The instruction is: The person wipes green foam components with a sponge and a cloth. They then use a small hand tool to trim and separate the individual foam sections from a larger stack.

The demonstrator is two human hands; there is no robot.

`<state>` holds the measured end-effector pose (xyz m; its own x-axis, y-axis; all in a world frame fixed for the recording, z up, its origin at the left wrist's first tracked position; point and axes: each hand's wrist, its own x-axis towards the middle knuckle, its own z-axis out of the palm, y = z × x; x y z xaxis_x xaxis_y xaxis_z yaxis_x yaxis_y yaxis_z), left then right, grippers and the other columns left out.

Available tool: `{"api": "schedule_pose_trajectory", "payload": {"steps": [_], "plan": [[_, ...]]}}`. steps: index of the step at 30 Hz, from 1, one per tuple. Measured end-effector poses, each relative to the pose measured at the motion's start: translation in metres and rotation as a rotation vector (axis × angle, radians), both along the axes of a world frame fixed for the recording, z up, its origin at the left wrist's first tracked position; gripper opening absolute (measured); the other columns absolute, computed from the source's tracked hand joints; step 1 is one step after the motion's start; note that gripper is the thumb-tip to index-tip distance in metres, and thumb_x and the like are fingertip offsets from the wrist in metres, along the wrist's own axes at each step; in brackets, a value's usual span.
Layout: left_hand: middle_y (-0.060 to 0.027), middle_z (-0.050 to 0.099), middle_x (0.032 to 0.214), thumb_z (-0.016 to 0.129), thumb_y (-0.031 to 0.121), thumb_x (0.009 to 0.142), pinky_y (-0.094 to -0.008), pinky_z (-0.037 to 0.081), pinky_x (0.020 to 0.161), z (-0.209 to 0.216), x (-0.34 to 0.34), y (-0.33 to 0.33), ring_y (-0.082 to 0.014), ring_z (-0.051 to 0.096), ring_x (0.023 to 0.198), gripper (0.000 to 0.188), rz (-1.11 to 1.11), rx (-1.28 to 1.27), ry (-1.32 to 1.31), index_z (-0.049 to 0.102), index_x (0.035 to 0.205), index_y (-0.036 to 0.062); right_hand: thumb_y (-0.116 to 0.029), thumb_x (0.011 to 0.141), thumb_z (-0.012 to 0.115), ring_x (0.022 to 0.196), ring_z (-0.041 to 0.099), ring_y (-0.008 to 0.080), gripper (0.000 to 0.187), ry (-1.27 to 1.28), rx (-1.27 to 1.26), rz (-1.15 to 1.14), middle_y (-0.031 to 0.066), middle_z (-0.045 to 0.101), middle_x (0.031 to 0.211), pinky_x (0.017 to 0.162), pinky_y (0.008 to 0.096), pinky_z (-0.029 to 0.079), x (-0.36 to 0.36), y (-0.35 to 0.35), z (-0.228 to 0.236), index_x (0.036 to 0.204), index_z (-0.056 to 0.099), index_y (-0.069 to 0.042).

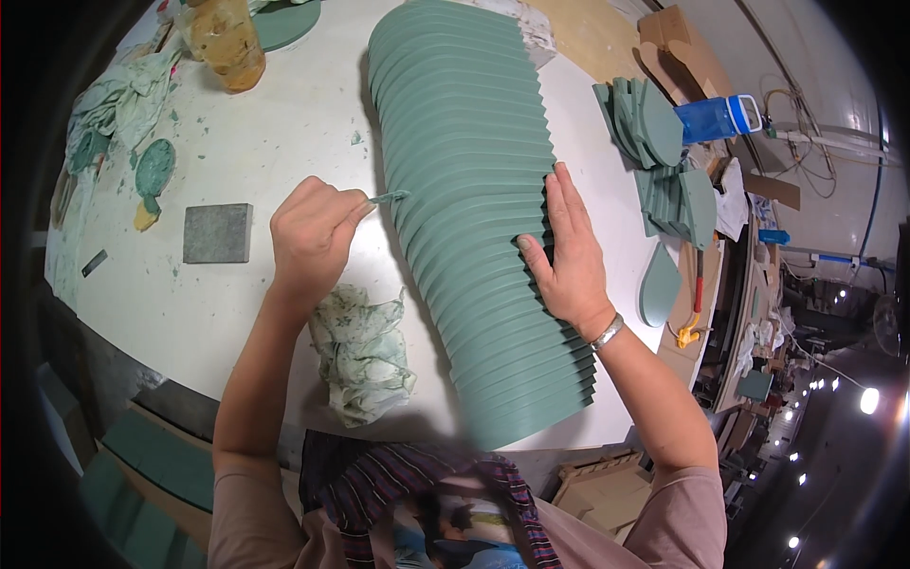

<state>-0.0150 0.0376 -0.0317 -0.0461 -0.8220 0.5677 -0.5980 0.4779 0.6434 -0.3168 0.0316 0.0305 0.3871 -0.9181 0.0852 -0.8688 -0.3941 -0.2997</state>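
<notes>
A long row of overlapping green slabs (474, 209) with rounded left ends lies across the white table, running from the far edge toward me. My left hand (311, 228) is closed in a pinch at the row's left side. From its fingertips a small thin green-coated piece (387, 197) sticks out, its tip touching the slabs' edge; its exact kind does not show. Against the right side of the row rests my right hand (567, 248), open, fingers stretched and thumb apart. A crumpled, green-stained cloth (362, 356) lies near my left forearm.
Left on the table (313, 123) are a grey square block (218, 233), a green-smeared oval pad (154, 169), a stained rag (123, 100) and a plastic cup of brown liquid (227, 47). Loose green slabs (654, 123) and a blue bottle (713, 119) stand at the right.
</notes>
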Motion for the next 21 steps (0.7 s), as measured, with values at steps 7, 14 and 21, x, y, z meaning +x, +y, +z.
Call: {"api": "schedule_pose_trajectory", "payload": {"steps": [7,14,21], "plan": [[-0.0083,0.057,0.064,0.075,-0.001,0.077,-0.0358,0.043,0.056,0.000,0.000,-0.010,-0.0246,0.052,0.062,0.007,0.002,-0.059,0.015,0.069,0.081,0.0007,-0.024,0.089,0.068,0.145,0.034,0.0397,0.079,-0.002,0.017,-0.019,0.0242,0.026,0.161,0.115,0.0411,0.037,0.000,0.001,0.000,0.152,0.030,0.005],[-0.0068,0.059,0.065,0.069,0.000,0.085,-0.0325,0.041,0.056,-0.006,0.008,-0.021,-0.0195,0.050,0.062,0.002,0.099,0.104,0.189,0.069,0.084,-0.0022,-0.024,0.088,0.068,0.144,0.035,0.0410,0.079,-0.014,0.013,-0.010,0.0255,0.027,0.160,0.114,0.0417,0.038,0.001,0.000,0.001,0.151,0.030,0.005],[-0.0060,0.058,0.064,0.069,0.002,0.088,-0.0306,0.039,0.056,-0.016,0.004,-0.029,-0.0165,0.049,0.062,0.006,0.050,0.209,0.295,0.069,0.085,-0.0027,-0.023,0.088,0.068,0.144,0.035,0.0415,0.079,-0.018,0.014,-0.001,0.0256,0.026,0.160,0.114,0.0421,0.038,0.000,-0.001,0.002,0.151,0.030,0.005]]}}
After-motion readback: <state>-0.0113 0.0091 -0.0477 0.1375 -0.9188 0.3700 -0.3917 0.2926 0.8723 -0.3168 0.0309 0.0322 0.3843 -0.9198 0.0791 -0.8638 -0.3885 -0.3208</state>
